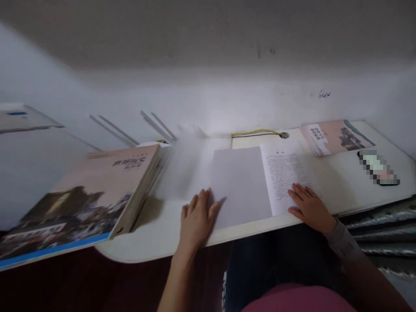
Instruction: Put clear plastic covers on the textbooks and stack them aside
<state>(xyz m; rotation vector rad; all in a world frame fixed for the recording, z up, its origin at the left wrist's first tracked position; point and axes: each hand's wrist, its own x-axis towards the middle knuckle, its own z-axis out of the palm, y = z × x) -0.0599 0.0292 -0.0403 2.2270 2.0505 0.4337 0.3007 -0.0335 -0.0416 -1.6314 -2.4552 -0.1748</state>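
An open booklet lies on the white desk point(156, 242) in front of me, with a blank left page point(240, 182) and a printed right page point(286, 169). My left hand point(196, 219) lies flat with fingers stretched out, touching the left edge of the blank page. A blurred, moving page point(182, 169) shows just beyond it. Resting flat on the lower part of the printed page is my right hand point(308, 206), fingers apart. Neither hand grips anything.
A stack of textbooks point(97, 190) with a pink cover sits at the left, overhanging the desk edge. Another pink book point(334, 136) lies at the back right, near a dark pixelated object point(378, 167). A yellow cable point(256, 131) runs into a desk hole by the wall.
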